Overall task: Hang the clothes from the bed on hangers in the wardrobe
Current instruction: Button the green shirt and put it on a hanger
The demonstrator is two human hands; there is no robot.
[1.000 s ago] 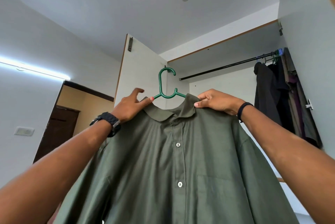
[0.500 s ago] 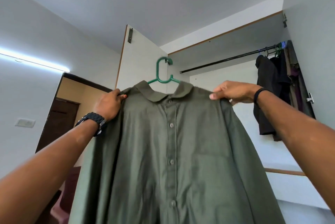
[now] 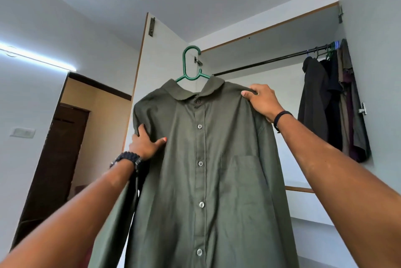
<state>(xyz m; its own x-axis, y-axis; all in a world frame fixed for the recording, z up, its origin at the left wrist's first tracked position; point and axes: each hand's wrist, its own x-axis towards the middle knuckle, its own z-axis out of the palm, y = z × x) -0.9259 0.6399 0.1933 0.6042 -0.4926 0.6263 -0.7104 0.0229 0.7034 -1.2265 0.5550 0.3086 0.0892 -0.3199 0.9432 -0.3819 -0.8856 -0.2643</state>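
An olive green button-up shirt (image 3: pixel 217 170) hangs on a green plastic hanger (image 3: pixel 191 63), held up in front of the open wardrobe. My left hand (image 3: pixel 145 144) grips the shirt's left side just below the shoulder, thumb on the front. My right hand (image 3: pixel 262 103) grips the shirt's right shoulder over the hanger arm. The hanger's hook is free in the air, left of and a little above the near end of the black wardrobe rail (image 3: pixel 271 59).
Several dark garments (image 3: pixel 329 105) hang bunched at the rail's right end; the rail's left stretch is bare. The open white wardrobe door (image 3: pixel 160 55) stands behind the hanger. A dark doorway (image 3: pixel 65 137) lies at the left. A wooden shelf edge (image 3: pixel 299 189) sits below.
My left hand has slid from the collar and shoulder down to the shirt's side. My right hand moved from the collar out to the right shoulder. The shirt now hangs straighter.
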